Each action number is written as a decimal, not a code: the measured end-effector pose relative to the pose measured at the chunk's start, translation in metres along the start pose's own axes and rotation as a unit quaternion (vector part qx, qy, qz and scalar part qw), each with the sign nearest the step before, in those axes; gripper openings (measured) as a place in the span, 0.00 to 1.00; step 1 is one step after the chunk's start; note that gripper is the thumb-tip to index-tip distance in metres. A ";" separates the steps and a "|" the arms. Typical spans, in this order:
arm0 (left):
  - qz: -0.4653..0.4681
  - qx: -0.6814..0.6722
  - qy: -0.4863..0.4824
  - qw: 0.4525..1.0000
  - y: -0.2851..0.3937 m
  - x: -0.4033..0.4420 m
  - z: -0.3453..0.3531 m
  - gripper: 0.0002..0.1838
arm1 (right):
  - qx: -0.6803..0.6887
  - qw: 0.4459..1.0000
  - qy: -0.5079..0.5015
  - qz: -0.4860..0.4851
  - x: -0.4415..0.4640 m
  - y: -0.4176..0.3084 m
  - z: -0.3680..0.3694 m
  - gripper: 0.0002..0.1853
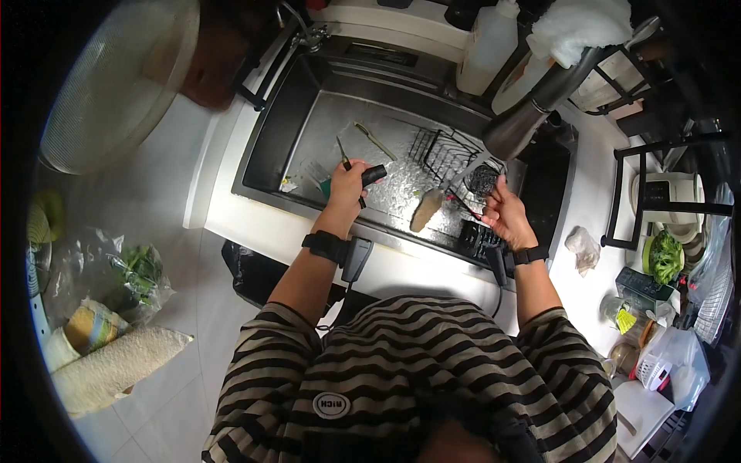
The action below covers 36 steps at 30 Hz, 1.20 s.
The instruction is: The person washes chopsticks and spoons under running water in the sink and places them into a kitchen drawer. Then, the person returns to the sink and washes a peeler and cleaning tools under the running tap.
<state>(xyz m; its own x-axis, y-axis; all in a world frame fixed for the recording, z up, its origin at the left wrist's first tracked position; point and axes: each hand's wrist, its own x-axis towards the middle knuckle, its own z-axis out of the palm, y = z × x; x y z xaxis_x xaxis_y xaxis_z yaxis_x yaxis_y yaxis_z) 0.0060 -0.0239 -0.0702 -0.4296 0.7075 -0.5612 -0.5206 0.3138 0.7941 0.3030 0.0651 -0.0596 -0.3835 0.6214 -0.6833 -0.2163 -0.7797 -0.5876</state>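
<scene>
My left hand point(346, 189) is closed around a slim dark tool with a thin, pointed upper end point(342, 149) and a thick black cylindrical piece point(373, 174); their exact kinds are unclear. On the right, my right hand point(505, 214) pinches the edge of a dark round mesh piece point(482, 180), under water running from the grey faucet point(513, 131). Between my hands, a brown elongated piece point(426, 210) lies in the wet steel sink point(324, 116). An olive-green stick-like tool point(376, 142) rests farther back. Close to the mesh stands a black wire rack point(440, 154).
Bottles point(488, 50) stand behind the sink. A crumpled plastic bag point(583, 251) lies on the right counter, near a black metal shelf frame point(641, 193) and a green vegetable point(665, 257). At left are a large mesh strainer point(116, 85) and bagged greens point(143, 274).
</scene>
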 end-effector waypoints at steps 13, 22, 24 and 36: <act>-0.061 0.253 -0.167 0.951 0.002 -0.014 0.034 0.28 | -0.743 0.564 0.027 -0.360 -0.060 -0.005 0.044 0.19; -0.047 0.280 -0.183 0.941 -0.005 -0.020 0.061 0.23 | -0.751 0.481 0.024 -0.452 -0.093 0.031 0.070 0.10; -0.072 0.264 -0.209 0.939 -0.007 -0.015 0.055 0.20 | -0.743 0.485 0.027 -0.460 -0.095 0.032 0.073 0.10; 0.091 0.506 -0.299 0.804 0.131 -0.018 0.011 0.16 | -0.746 0.495 -0.051 -0.443 -0.098 0.011 0.112 0.25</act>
<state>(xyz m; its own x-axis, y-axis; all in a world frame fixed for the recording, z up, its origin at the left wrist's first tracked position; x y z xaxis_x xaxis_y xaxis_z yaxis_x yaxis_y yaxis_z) -0.0467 0.0115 0.0465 0.1590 0.8828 -0.4420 0.5066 0.3113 0.8040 0.2373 -0.0137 0.0496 -0.7916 0.6010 0.1103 0.5335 0.7678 -0.3547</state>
